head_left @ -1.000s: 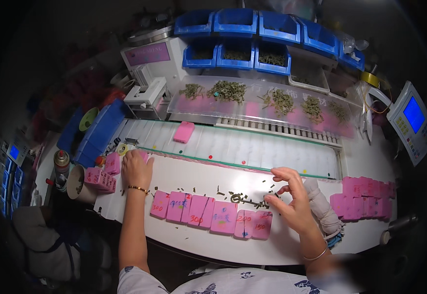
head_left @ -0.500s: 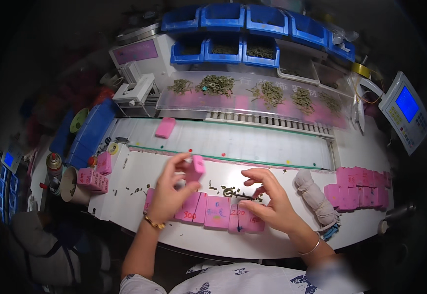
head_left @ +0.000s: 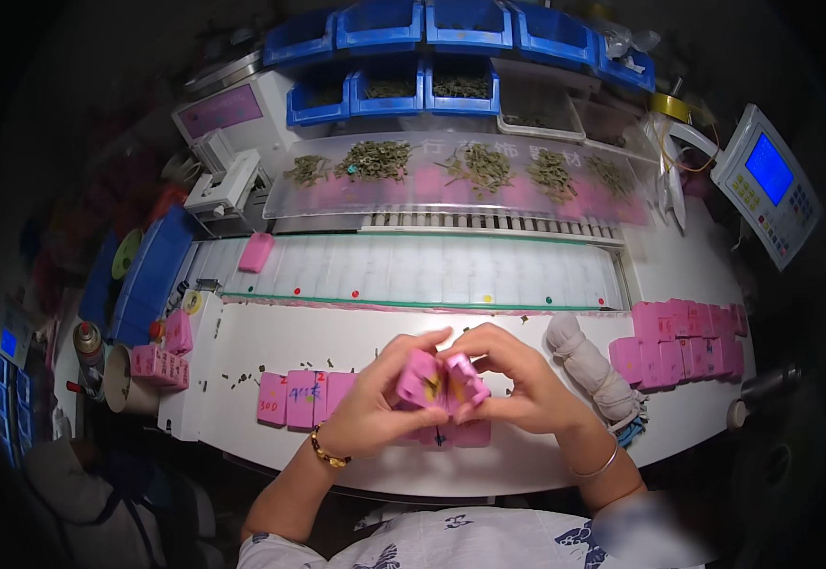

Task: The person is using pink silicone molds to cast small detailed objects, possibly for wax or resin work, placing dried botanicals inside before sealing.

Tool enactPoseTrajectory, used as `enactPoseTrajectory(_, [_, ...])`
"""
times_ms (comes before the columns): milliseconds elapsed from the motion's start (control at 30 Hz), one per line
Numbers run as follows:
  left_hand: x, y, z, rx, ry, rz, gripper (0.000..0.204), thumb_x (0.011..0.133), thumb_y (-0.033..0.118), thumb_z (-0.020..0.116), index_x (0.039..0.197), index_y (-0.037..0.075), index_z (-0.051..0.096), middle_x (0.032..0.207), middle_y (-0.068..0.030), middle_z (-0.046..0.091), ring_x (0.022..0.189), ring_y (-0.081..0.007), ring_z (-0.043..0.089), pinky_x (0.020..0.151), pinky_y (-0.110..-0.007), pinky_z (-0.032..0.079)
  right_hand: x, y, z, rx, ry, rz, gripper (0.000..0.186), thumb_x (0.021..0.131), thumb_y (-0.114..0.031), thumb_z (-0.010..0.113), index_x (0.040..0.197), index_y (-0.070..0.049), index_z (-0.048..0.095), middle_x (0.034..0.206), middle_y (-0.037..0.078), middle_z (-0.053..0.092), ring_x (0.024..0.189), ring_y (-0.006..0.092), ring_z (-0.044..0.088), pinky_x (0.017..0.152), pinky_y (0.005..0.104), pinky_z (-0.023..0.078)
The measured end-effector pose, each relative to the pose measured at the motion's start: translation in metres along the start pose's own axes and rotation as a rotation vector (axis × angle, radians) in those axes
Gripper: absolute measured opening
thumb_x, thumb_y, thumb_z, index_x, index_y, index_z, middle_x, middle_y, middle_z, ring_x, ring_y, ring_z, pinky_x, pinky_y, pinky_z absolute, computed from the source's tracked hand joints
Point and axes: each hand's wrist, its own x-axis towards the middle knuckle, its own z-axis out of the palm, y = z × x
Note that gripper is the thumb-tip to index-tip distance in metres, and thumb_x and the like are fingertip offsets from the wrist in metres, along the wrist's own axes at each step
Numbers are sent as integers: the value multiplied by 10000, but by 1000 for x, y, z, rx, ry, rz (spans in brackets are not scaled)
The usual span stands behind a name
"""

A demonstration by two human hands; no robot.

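Observation:
A pink block-shaped mould (head_left: 419,381), apparently rubber, is held above the white table, parted down the middle like an opened book. My left hand (head_left: 367,408) grips its left half, thumb in front and fingers behind. On the other half (head_left: 466,377), whose edge is notched, my right hand (head_left: 532,398) is closed between thumb and fingers. Yellowish marks show inside the parting; what lies deeper is hidden. Below and left of my hands, more pink blocks (head_left: 274,398) with handwritten marks stand in a row, partly covered by my left hand.
Small dark green pieces (head_left: 240,378) lie scattered on the table. A grey cloth bundle (head_left: 588,365) and stacked pink blocks (head_left: 669,351) are at right. Beyond runs a white conveyor-like strip (head_left: 413,266) carrying one pink block (head_left: 256,252). A clear tray (head_left: 280,199) and blue bins (head_left: 460,102) stand farther back.
My left hand has brought the pink mould right and down to the middle. My right hand has taken hold of it, and it is now parted. The view has shifted slightly.

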Motion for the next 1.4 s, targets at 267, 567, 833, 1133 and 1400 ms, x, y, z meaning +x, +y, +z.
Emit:
enactPoseTrajectory(267, [11, -15, 28, -930, 331, 66, 587, 949, 100, 620, 1444, 85, 304, 1220, -107, 498, 1124, -215, 563, 1000, -362, 483, 2, 6, 31, 111, 374, -64, 524, 803, -38, 768, 1253, -29, 500, 1162, 71, 513, 1066, 175, 551, 960, 304, 490])
enactPoseTrajectory(567, [17, -23, 25, -947, 492, -235, 318, 1017, 371, 484, 952, 60, 488, 745, -74, 563, 621, -143, 560, 554, -268, 495, 2, -1, 40, -237, 107, -203, 325, 746, -165, 820, 1011, -49, 672, 992, 77, 635, 896, 246, 594, 799, 345, 466])
enactPoseTrajectory(833, [22, -20, 34, -658, 532, -139, 157, 936, 143, 429, 796, 74, 446, 732, -49, 524, 612, -116, 482, 577, -249, 431, 2, -7, 40, -121, 371, -102, 264, 816, -4, 739, 1066, -12, 656, 1030, 104, 596, 830, 122, 601, 628, 203, 463])
enactPoseTrajectory(1133, [30, -12, 40, -742, 639, -127, 107, 953, 137, 394, 882, 73, 442, 762, -51, 505, 585, -135, 489, 556, -276, 426, -2, -1, 39, -242, 280, -222, 196, 777, 58, 724, 945, -25, 667, 935, 78, 543, 770, 134, 526, 616, 238, 425])
enactPoseTrajectory(1400, [3, -13, 18, -738, 315, -228, 381, 1050, 348, 420, 955, 15, 577, 729, -66, 594, 542, -145, 571, 474, -251, 443, -6, -7, 20, -686, 489, -576, 298, 655, -29, 789, 946, -70, 737, 832, 7, 616, 710, 150, 551, 594, 244, 438])
